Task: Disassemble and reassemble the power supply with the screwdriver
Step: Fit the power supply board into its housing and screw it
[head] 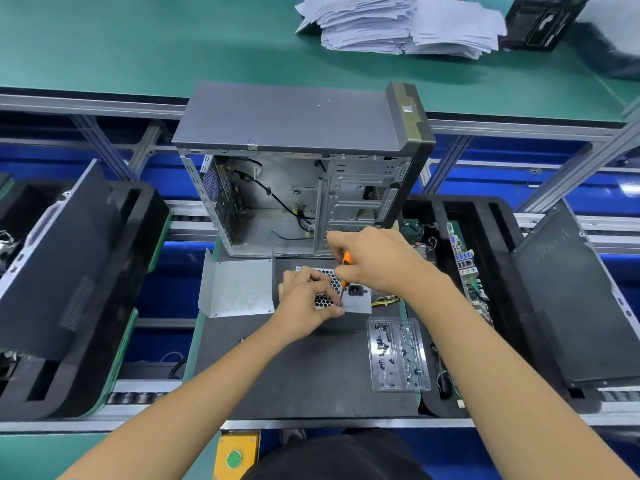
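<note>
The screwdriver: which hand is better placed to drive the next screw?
The right hand: it already grips the screwdriver, tip down at the power supply. The left hand steadies the tip.

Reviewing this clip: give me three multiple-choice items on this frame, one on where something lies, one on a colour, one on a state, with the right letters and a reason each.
1. Where does the clear screw tray lie?
A. On the dark mat, to the right of the power supply
B. Inside the computer case
C. On the paper stack

2. What colour is the screwdriver handle?
A. Blue
B. Orange
C. Green

3. What state is the computer case in?
A. Shut, with its side panel on
B. Lying flat, wrapped
C. Open at the side, with its inside showing

Answers:
1 A, the tray sits on the mat by the right forearm.
2 B, orange shows under the right hand, which grips it.
3 C, cables and bare metal show inside, while the left hand holds the power supply.
</note>
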`<control>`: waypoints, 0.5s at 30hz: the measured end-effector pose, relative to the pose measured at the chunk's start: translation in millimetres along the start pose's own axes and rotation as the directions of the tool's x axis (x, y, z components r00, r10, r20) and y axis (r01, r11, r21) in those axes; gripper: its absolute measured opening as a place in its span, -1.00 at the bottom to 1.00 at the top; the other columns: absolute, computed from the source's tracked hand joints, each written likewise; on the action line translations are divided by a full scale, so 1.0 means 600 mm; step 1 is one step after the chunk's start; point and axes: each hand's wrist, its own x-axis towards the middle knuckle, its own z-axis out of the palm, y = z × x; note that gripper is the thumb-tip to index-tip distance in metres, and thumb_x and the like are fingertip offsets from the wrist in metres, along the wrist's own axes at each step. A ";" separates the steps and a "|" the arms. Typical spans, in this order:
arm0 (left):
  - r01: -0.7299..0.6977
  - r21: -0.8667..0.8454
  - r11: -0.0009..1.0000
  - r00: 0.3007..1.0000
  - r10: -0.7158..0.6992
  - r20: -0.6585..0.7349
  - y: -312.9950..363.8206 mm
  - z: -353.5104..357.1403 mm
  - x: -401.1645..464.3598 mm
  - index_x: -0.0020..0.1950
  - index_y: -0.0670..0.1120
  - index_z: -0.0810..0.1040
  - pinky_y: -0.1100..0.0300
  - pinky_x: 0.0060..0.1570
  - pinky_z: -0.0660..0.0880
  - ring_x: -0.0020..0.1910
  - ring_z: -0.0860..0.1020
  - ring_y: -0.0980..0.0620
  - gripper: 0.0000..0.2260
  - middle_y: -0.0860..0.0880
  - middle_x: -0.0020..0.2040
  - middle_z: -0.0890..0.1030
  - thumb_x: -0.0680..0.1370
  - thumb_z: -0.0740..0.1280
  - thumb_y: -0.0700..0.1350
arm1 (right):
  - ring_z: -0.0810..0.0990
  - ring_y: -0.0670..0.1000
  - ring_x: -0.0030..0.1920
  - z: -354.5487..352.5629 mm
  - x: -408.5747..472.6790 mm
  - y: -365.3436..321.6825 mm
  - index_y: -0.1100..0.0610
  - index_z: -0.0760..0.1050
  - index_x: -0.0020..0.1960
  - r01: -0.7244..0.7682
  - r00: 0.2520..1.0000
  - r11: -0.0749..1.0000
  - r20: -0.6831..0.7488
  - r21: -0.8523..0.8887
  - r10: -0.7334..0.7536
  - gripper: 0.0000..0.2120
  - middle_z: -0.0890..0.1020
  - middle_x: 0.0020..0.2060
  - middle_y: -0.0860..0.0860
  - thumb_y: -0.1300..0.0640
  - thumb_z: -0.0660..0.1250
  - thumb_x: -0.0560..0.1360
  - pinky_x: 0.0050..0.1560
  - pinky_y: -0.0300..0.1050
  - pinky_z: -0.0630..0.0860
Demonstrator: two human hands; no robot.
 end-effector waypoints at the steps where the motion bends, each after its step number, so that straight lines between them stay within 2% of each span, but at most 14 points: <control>1: -0.006 0.004 1.000 1.000 0.006 0.003 -0.002 0.000 0.000 -0.17 0.23 0.65 0.13 0.17 0.20 0.12 0.21 0.13 -0.85 0.31 0.07 0.39 0.37 0.58 0.16 | 0.39 -0.15 -0.43 0.000 -0.001 0.000 -0.08 0.29 -0.15 -0.006 1.000 1.000 0.011 -0.001 0.006 -0.83 0.45 -0.48 -0.09 -0.12 0.23 0.38 -0.42 -0.14 0.18; 5: -0.038 0.028 0.999 0.999 0.038 0.011 -0.008 0.000 0.001 -0.11 0.20 0.66 0.11 0.19 0.23 0.14 0.21 0.11 -0.84 0.30 0.10 0.39 0.40 0.55 0.19 | 0.44 -0.15 -0.36 -0.004 -0.004 0.000 -0.11 0.27 -0.16 0.012 0.999 0.998 0.050 0.054 -0.015 -0.85 0.48 -0.33 -0.12 -0.15 0.17 0.38 -0.38 -0.12 0.23; 8: -0.041 0.035 0.999 0.999 0.040 0.013 -0.009 0.000 0.002 -0.11 0.21 0.67 0.09 0.19 0.23 0.16 0.22 0.10 -0.85 0.28 0.12 0.39 0.40 0.55 0.19 | 0.43 -0.14 -0.31 -0.006 0.001 0.000 -0.12 0.26 -0.13 0.049 0.995 0.993 0.080 0.108 -0.058 -0.82 0.39 -0.16 -0.11 0.03 0.29 0.43 -0.37 -0.12 0.26; 11: -0.052 0.033 0.998 0.998 0.051 0.020 -0.011 0.000 0.004 -0.10 0.22 0.65 0.10 0.18 0.23 0.15 0.21 0.10 -0.82 0.30 0.11 0.38 0.38 0.56 0.19 | 0.44 -0.14 -0.26 -0.005 0.003 0.002 -0.11 0.27 -0.13 0.073 0.995 0.990 0.065 0.123 -0.081 -0.78 0.42 -0.18 -0.11 0.07 0.32 0.43 -0.37 -0.14 0.21; 13: -0.078 0.042 0.996 0.997 0.077 0.029 -0.016 -0.002 0.003 -0.05 0.24 0.62 0.13 0.15 0.22 0.12 0.20 0.12 -0.74 0.33 0.09 0.36 0.35 0.60 0.16 | 0.44 -0.14 -0.27 -0.006 0.001 0.002 -0.10 0.27 -0.14 0.093 0.995 0.995 0.030 0.044 -0.095 -0.82 0.45 -0.23 -0.13 0.00 0.29 0.41 -0.39 -0.17 0.16; 15: -0.102 0.041 0.994 0.994 0.100 0.030 -0.021 -0.004 0.003 0.01 0.30 0.53 0.16 0.13 0.21 0.09 0.19 0.14 -0.61 0.34 0.09 0.32 0.31 0.63 0.12 | 0.42 -0.16 -0.32 -0.007 0.000 0.000 -0.09 0.28 -0.17 0.094 0.995 0.996 0.021 -0.002 -0.094 -0.85 0.47 -0.30 -0.15 -0.13 0.17 0.36 -0.40 -0.16 0.14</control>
